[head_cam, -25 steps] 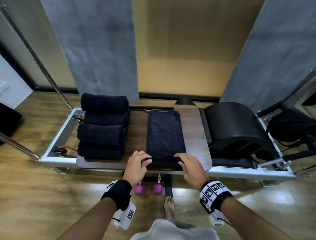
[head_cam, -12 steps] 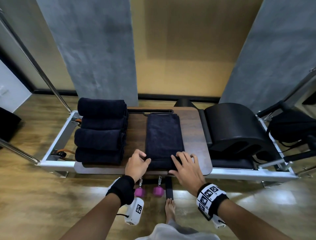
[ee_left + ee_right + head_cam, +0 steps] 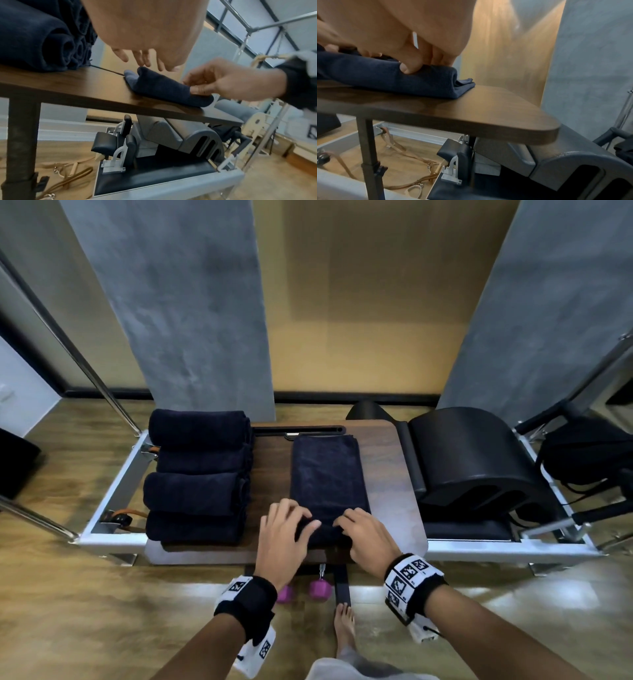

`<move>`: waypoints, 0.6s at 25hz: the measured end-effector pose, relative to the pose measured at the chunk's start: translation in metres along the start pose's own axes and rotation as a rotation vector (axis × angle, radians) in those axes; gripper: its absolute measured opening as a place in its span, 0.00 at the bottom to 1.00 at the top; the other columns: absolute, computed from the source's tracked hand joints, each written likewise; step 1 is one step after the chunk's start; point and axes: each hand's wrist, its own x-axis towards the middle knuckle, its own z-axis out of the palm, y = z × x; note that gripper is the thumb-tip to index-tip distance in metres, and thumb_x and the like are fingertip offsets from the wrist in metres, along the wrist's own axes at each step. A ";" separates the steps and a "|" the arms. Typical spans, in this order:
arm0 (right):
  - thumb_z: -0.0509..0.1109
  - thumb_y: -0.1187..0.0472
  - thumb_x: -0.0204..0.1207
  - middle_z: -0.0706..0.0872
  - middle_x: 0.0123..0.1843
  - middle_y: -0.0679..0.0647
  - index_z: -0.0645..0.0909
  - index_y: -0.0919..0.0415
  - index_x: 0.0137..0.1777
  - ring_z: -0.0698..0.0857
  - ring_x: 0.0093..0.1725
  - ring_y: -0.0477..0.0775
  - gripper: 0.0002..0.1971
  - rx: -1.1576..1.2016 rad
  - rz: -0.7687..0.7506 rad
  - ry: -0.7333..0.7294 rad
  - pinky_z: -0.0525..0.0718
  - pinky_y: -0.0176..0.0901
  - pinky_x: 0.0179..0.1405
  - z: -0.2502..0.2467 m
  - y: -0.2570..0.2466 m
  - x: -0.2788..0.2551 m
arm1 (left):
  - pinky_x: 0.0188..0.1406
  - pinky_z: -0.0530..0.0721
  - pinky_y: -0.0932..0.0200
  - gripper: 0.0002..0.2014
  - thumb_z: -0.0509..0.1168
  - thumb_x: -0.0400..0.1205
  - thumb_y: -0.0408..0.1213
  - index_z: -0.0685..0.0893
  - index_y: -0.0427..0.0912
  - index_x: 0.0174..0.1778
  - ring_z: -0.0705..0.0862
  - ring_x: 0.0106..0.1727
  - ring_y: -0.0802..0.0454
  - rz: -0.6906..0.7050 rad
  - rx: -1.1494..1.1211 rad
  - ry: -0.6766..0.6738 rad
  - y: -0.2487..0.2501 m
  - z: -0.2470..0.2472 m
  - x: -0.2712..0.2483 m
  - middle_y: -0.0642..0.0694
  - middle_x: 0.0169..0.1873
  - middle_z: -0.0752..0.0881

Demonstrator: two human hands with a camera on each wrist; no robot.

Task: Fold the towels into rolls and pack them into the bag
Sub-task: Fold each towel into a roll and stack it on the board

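Left hand (image 3: 284, 530) and right hand (image 3: 368, 537) curl their fingers over the rolled near end of the navy towel (image 3: 327, 474). It lies mid-tabletop (image 3: 390, 484), long axis pointing away. Four rolled towels (image 3: 198, 477) lie crosswise, left.

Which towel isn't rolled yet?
The flat towel at the table's centre, under both hands; only its near end is curled. The four stacked towels on the left are finished rolls.
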 end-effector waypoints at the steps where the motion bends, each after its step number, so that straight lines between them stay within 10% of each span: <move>1: 0.69 0.78 0.71 0.86 0.58 0.53 0.84 0.57 0.66 0.83 0.59 0.58 0.25 0.017 0.023 -0.023 0.83 0.48 0.57 -0.003 0.002 0.006 | 0.54 0.74 0.52 0.12 0.66 0.88 0.60 0.84 0.57 0.57 0.75 0.59 0.58 0.070 0.037 -0.035 -0.001 0.003 0.000 0.59 0.56 0.78; 7: 0.67 0.74 0.79 0.88 0.54 0.53 0.74 0.51 0.63 0.88 0.55 0.54 0.20 0.247 0.172 -0.024 0.86 0.49 0.52 -0.012 0.013 0.026 | 0.58 0.71 0.49 0.11 0.63 0.91 0.54 0.88 0.56 0.60 0.81 0.59 0.56 0.011 0.056 -0.209 -0.007 0.012 0.021 0.61 0.53 0.85; 10: 0.70 0.56 0.85 0.84 0.56 0.51 0.78 0.53 0.62 0.84 0.55 0.53 0.09 0.078 0.022 0.150 0.84 0.47 0.53 -0.006 0.011 0.018 | 0.58 0.70 0.47 0.11 0.59 0.93 0.48 0.87 0.55 0.55 0.82 0.59 0.52 -0.066 0.132 -0.278 -0.005 0.017 0.041 0.56 0.50 0.86; 12: 0.73 0.45 0.80 0.83 0.63 0.49 0.82 0.54 0.65 0.81 0.61 0.52 0.19 -0.032 -0.058 0.121 0.83 0.47 0.62 -0.001 0.013 0.011 | 0.55 0.68 0.47 0.12 0.57 0.93 0.46 0.85 0.53 0.50 0.83 0.58 0.50 -0.087 0.195 -0.299 -0.004 0.019 0.053 0.54 0.48 0.85; 15: 0.77 0.55 0.78 0.84 0.64 0.49 0.82 0.55 0.70 0.82 0.64 0.54 0.20 -0.049 -0.078 0.063 0.81 0.48 0.65 0.001 0.019 0.017 | 0.56 0.68 0.47 0.11 0.57 0.93 0.47 0.84 0.54 0.51 0.84 0.59 0.51 -0.061 0.242 -0.300 -0.005 0.016 0.060 0.55 0.49 0.85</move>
